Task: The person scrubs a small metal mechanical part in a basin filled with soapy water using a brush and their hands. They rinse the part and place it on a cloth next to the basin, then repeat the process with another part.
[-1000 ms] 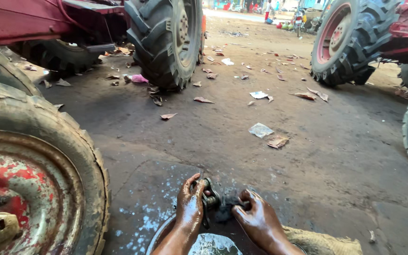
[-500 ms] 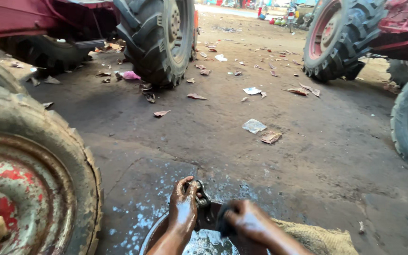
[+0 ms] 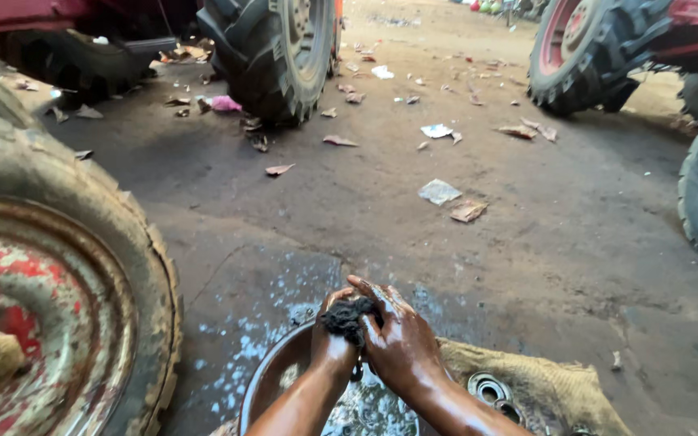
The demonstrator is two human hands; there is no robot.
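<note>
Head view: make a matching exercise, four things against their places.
Things:
1. black wad
2. basin
3. bearing
4. rusty wheel

Places:
A. on the sack, right of the hands
B. at the left edge of the view
C. between the left hand and right hand
D. under the hands, wet inside

Pairs: 1-C, 2-D, 3-A, 4-B

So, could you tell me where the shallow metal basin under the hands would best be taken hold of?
Probably by its left rim, coming in from the left. That curved edge is bare there, while both hands, the left hand and the right hand, and the burlap sack crowd the right side.
</note>
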